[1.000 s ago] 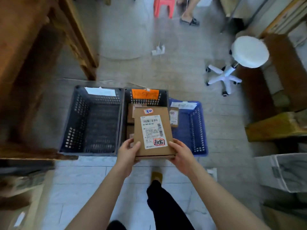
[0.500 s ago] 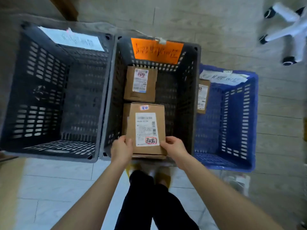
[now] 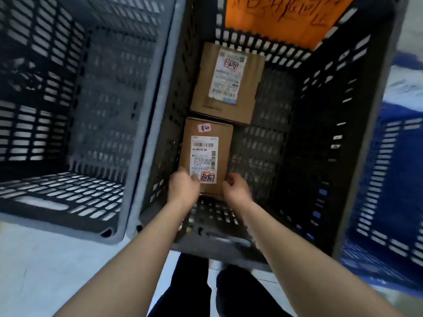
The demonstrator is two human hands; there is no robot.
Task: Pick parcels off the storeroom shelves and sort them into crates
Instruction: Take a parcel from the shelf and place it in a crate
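Note:
A brown cardboard parcel (image 3: 207, 156) with a white shipping label and a red stamp lies deep inside the middle grey crate (image 3: 325, 115), which carries an orange paper tag (image 3: 274, 17) on its far wall. My left hand (image 3: 183, 187) grips the parcel's near left corner and my right hand (image 3: 237, 188) grips its near right corner. A second labelled brown parcel (image 3: 226, 83) lies just beyond it in the same crate, touching its far end.
A grey slotted crate (image 3: 68, 110) stands to the left, with no parcel showing in it. A blue crate (image 3: 393, 179) stands to the right. Pale floor tiles (image 3: 45, 271) and my dark trouser legs (image 3: 206, 289) are below.
The camera has dropped close over the crates. Both hands have carried the parcel from above the middle crate's rim down into it, next to the other parcel.

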